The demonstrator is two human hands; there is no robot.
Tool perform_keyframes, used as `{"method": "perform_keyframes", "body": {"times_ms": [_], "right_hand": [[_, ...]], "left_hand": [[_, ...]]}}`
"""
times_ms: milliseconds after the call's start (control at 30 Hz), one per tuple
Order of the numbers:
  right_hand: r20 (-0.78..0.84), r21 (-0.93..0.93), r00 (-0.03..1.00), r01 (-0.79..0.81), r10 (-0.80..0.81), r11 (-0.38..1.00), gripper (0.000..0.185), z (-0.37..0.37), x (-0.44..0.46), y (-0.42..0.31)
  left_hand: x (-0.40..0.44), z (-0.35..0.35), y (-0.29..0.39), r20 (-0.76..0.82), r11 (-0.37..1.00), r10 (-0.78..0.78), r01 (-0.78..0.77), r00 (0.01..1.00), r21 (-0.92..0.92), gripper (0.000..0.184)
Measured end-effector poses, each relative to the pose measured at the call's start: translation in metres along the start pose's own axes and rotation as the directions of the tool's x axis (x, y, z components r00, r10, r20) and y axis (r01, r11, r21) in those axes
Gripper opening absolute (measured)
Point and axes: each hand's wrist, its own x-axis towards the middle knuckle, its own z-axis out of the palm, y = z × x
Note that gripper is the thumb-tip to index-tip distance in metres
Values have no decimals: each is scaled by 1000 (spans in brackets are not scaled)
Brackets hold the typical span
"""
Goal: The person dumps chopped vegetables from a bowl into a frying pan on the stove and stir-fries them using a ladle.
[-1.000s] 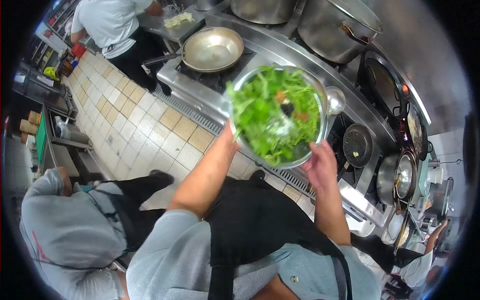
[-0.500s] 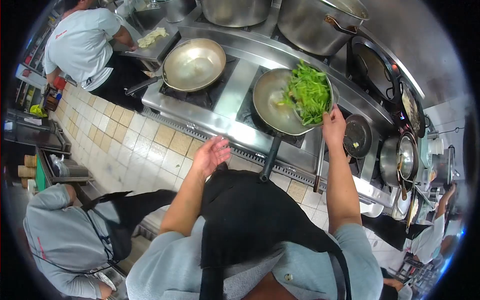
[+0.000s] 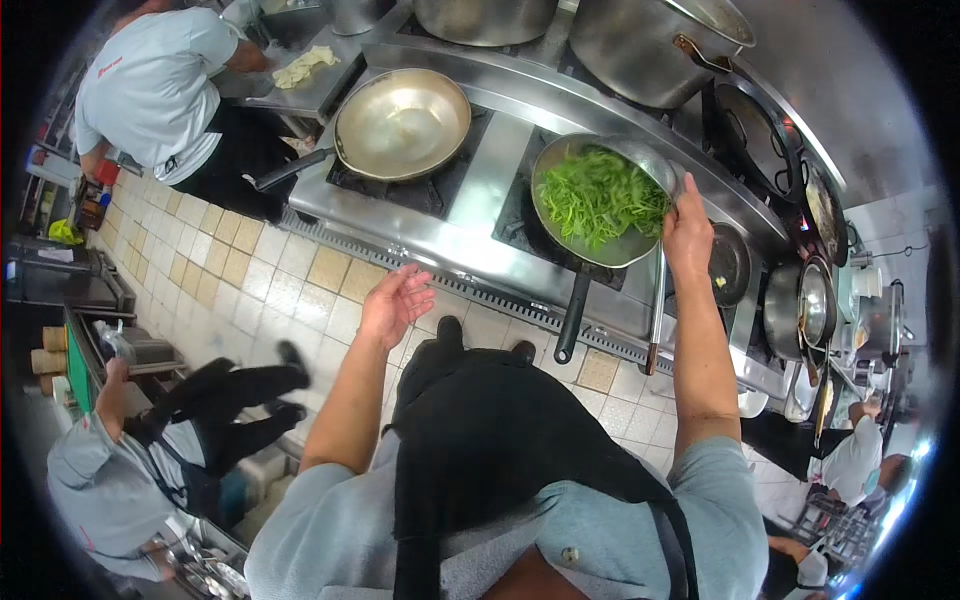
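Observation:
My right hand (image 3: 688,232) grips the rim of a metal bowl (image 3: 648,160), tipped on its side over the right edge of a frying pan (image 3: 612,252). Leafy greens (image 3: 597,198) lie heaped in that pan, some still against the bowl's mouth. The pan rests on a burner with its dark handle pointing toward me. My left hand (image 3: 397,305) hangs in the air in front of the stove, palm up and fingers apart, holding nothing. A long metal handle with a wooden end (image 3: 656,320) stands out just below my right hand.
Another frying pan (image 3: 403,122) sits on the left burner. Large pots (image 3: 640,60) line the back, and a small dark pan (image 3: 728,270) is at the right. One co-worker (image 3: 160,90) stands at the upper left, another (image 3: 120,470) at the lower left. More people are at right.
The greens have dropped from the tilted bowl into the pan. My right hand has tipped the bowl further. The co-worker at lower left has shifted, an arm now reaching up.

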Motion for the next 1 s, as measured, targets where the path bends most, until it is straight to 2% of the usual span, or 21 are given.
{"method": "perform_keyframes", "body": {"times_ms": [100, 167, 300, 367, 533, 600, 667, 733, 767, 833, 867, 933, 967, 1000], "right_hand": [[64, 5, 997, -30, 30, 1000, 15, -4, 9, 4], [-27, -17, 998, 50, -50, 999, 14, -5, 12, 9], [-97, 27, 991, 99, -96, 995, 14, -14, 21, 18], [-193, 51, 973, 142, -130, 989, 13, -20, 26, 20], [-178, 213, 979, 135, -97, 968, 14, -23, 14, 19], [-72, 222, 988, 149, -136, 964, 30, -8, 3, 24], [-66, 212, 989, 145, -133, 967, 37, 0, -2, 32], [-96, 161, 989, 130, -116, 978, 52, -1, 2, 40], [-200, 129, 967, 183, -155, 975, 46, -5, 5, 43], [-227, 182, 974, 61, -18, 981, 35, -10, 4, 52], [-227, 188, 974, 67, -23, 980, 35, -10, 1, 59], [10, 450, 947, -290, 320, 845, 20, -9, -8, 63], [12, 459, 952, -277, 306, 844, 20, -13, -12, 48], [126, 647, 879, -424, 460, 633, 16, -15, -17, 27]], "left_hand": [[-6, -2, -8, -43, 1000, 21, -22, 999, -19, 46], [-13, 1, -16, -63, 999, 20, -23, 998, -39, 45], [-32, 13, -42, -130, 997, 7, -16, 992, -71, 43], [-42, 17, -55, -153, 997, 13, -24, 988, -70, 43], [-63, 18, -87, -192, 995, 34, -52, 981, -86, 39], [-72, 18, -99, -222, 991, 30, -57, 975, -117, 39], [-83, 18, -109, -242, 990, 27, -60, 970, -129, 40], [-91, 16, -113, -261, 988, 35, -73, 965, -138, 41], [-96, 14, -116, -261, 987, 35, -75, 965, -145, 41], [-103, 10, -119, -265, 985, 37, -80, 964, -152, 42], [-105, 8, -119, -271, 985, 37, -81, 962, -152, 43], [-110, 3, -118, -284, 983, 43, -92, 958, -161, 44], [-111, 1, -115, -270, 984, 53, -96, 961, -148, 44], [-112, -2, -111, -259, 985, 65, -103, 964, -137, 45]]}}
